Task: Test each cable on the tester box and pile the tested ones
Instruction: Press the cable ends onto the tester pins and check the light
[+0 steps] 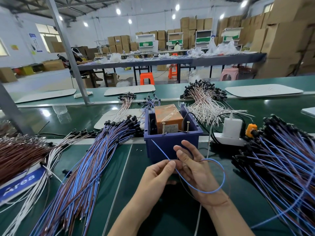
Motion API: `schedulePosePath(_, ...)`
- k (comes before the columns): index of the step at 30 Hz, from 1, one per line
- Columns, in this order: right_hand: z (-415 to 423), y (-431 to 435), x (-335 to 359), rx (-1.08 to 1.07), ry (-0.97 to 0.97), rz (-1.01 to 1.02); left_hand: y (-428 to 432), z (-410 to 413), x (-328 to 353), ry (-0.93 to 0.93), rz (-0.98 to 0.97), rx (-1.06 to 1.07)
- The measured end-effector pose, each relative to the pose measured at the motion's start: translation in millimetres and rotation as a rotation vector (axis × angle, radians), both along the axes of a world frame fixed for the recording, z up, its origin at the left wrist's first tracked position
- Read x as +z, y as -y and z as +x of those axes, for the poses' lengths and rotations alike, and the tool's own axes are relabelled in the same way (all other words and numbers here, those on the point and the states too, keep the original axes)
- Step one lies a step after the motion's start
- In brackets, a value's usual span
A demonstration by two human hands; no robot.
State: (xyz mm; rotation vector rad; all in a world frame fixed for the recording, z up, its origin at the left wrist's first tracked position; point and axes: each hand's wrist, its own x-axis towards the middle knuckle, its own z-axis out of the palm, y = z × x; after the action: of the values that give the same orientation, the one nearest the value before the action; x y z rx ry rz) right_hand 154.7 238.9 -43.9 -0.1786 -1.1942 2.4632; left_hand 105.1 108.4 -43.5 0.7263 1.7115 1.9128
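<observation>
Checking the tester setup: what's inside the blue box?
Inside the blue box sits an orange block with two screws upright before it and black wires beside. The front wall hides the floor.

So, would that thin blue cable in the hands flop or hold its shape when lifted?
Thin blue cable: probably semi-stiff, since its free end stands straight above the left hand pinching it and the rest forms a smooth open loop. Likely very light, being so thin.

Green bench [119,167], blue tester box [170,144], left cable pile [88,167], right cable pile [281,160], power strip [229,140]
</observation>
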Motion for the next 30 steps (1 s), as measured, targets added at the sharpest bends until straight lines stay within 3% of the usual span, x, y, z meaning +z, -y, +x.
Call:
schedulePosePath(17, -0.3, 0.0, -1.6, 0.071, 0.118, 0.044, -1.3, -1.1, -2.0, -0.012, 0.012, 0.046)
schedulePosePath(30, -0.7, -5.3, -3.7, 0.112, 0.083, -0.101, -0.4, -1.4, 1.0, 0.096, 0.076, -0.007)
